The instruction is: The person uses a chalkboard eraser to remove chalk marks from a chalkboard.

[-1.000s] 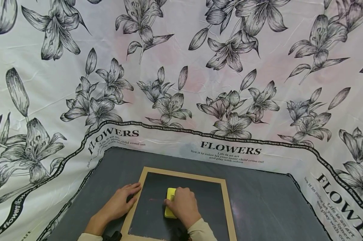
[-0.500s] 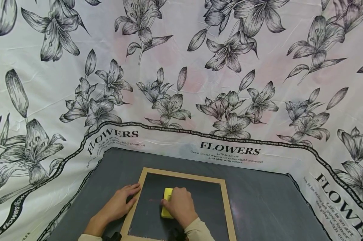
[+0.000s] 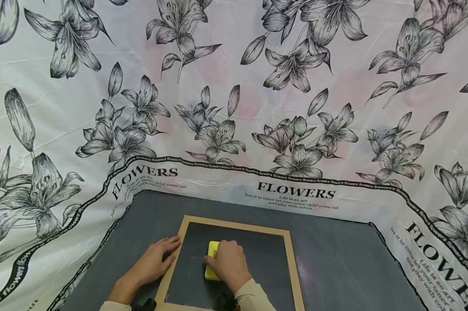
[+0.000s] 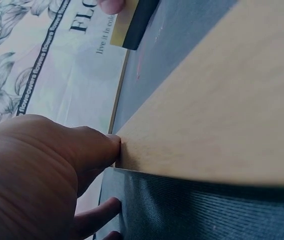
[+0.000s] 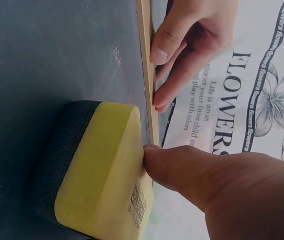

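A small chalkboard (image 3: 257,259) with a light wooden frame (image 3: 234,225) lies on the dark table. My right hand (image 3: 231,264) grips a yellow chalkboard eraser (image 5: 99,170), its dark felt side facing down at the board's black surface. In the right wrist view, the thumb (image 5: 174,167) lies along the eraser's printed top; the other fingers are hidden behind it. My left hand (image 3: 152,261) rests at the frame's left side, fingers extended and touching the wooden edge. Faint pink chalk marks (image 5: 116,56) show on the board left of the eraser.
The dark grey tabletop (image 3: 335,259) extends around the board on both sides. Behind and beside it hangs a white cloth (image 3: 218,185) printed with black lilies and the word FLOWERS. Dark wrist straps (image 3: 144,305) show near both sleeves.
My right hand has slid the eraser a short way left across the board. The left hand and the frame have stayed in place.
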Motion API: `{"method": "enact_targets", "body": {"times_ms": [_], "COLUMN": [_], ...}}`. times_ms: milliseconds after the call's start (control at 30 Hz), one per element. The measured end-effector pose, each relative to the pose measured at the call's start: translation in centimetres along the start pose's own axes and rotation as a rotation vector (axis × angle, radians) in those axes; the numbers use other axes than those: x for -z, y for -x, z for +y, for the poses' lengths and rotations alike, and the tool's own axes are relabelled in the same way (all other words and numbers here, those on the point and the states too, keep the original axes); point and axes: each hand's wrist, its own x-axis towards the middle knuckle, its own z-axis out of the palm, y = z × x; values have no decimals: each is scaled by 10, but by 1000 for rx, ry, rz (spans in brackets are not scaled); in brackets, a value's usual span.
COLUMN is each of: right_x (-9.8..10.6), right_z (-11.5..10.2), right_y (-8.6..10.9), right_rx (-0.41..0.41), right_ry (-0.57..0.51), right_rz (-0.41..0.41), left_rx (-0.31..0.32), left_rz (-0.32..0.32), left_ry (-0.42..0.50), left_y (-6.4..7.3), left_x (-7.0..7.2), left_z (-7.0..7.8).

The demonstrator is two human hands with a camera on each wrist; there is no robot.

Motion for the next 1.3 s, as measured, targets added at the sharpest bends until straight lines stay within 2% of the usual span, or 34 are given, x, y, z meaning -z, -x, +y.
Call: {"method": "enact_targets", "body": {"times_ms": [233,1300], "right_x": [3,-8], "right_z": [-5,-12], "right_y": [3,-3], "right_rx": [24,20], "right_ry": [12,-10], "right_rz": [6,23], "left_rx": [43,59], "left_rz": [-2,-7], "left_ry": [9,-13], "left_y": [0,0], "left_x": [-1,0], "left_z": [1,2]}}
